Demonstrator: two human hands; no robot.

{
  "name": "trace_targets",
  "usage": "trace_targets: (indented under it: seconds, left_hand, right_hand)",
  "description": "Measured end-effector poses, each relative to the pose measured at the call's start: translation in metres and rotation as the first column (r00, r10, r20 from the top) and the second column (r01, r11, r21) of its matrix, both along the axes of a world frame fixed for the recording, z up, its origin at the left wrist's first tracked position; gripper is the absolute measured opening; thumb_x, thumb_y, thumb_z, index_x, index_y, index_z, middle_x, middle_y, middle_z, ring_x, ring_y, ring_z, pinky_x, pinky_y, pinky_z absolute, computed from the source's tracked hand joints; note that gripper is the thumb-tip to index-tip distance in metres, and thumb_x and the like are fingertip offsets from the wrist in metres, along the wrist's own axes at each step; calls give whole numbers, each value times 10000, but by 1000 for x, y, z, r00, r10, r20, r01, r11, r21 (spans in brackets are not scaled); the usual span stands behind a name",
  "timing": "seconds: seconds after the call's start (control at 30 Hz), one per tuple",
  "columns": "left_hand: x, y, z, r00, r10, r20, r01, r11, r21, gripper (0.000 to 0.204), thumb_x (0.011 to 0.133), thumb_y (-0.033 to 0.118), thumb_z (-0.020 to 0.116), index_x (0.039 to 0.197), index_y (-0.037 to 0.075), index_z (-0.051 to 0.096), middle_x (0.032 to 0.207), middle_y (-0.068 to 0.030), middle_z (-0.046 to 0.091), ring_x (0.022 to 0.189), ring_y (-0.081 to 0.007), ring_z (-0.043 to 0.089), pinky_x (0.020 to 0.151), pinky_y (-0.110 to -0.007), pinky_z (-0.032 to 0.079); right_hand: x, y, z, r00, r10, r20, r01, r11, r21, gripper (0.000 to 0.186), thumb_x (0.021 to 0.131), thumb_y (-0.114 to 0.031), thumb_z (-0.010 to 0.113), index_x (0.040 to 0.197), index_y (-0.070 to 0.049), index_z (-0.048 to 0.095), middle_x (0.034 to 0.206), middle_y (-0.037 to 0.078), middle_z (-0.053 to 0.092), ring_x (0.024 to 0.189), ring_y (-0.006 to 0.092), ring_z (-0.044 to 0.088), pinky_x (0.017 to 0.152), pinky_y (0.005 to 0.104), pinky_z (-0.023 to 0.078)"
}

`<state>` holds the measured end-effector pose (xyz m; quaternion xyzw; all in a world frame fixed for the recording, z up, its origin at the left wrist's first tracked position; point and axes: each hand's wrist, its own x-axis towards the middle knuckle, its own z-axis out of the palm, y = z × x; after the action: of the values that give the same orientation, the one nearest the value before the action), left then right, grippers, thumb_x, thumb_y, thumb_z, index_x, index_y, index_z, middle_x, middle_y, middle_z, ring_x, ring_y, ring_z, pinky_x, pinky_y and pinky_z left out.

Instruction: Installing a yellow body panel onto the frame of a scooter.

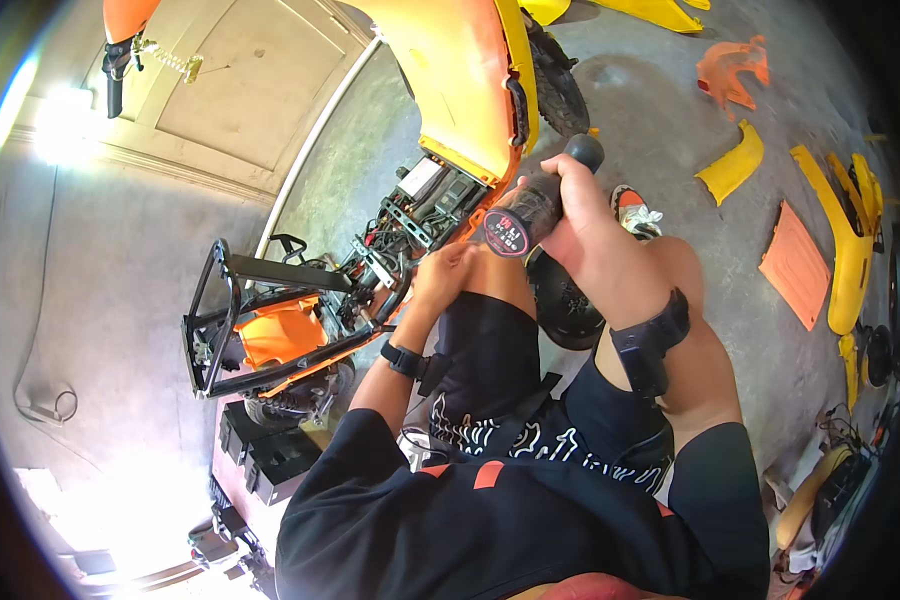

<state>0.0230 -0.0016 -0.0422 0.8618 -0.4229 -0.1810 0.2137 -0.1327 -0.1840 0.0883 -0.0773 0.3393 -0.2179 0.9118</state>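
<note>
My right hand (578,205) is wrapped round a black handheld power tool (515,225), its round, labelled end facing up towards me. Which bit or socket it carries at the far end is hidden. To its left, my left hand (442,278) is closed, fingertips together, by the black tube frame of a partly stripped scooter (395,230). Anything pinched there is too small to make out. Wiring, metal brackets and a black box-like part lie bare between the scooter's yellow-orange front body (460,70) and its rear frame (280,265).
Yellow and orange panels, such as a curved yellow one (732,163) and a flat orange one (796,265), lie on the grey floor to the right. Black boxes (265,450) stand at lower left. Cables and parts (835,480) are heaped at lower right. My knees flank the work.
</note>
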Motion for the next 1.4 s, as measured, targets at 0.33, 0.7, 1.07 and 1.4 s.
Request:
trace_targets:
  seconds: [0.33,0.7,1.07,1.4]
  left_hand:
    - [22,-4,-19,997,-76,-6,73,981,-179,371,888,69,561,1254,8,560,1224,-237,603,1094,-370,610,910,-396,496]
    - [34,12,12,972,228,-57,-205,941,268,334,816,64,594,1147,35,637,1117,-226,649,1040,-392,618,907,-404,479]
    - [45,194,146,358,259,897,-213,958,-192,271,843,62,536,1081,85,665,1382,-138,521,1335,-380,418,1077,-529,343]
    - [86,272,200,-55,419,906,-308,856,-414,314,1003,213,422,1184,66,633,1238,-131,634,1172,-310,580,958,-445,459]
  right_hand:
    - [17,0,-16,997,-73,-20,72,997,-30,301,848,-253,520,1013,-1,518,860,137,599,785,291,626,782,426,528]
    - [55,-3,-56,916,50,-397,-115,983,-141,628,882,-462,473,1221,54,593,1229,242,608,1110,325,585,909,424,423]
    - [-3,-13,32,975,-118,186,120,993,0,268,835,-183,544,1001,13,471,802,140,578,722,294,621,711,449,545]
    - [-146,-70,72,997,-73,11,71,911,-406,297,811,-185,680,1006,11,571,841,91,642,689,183,636,597,339,553]
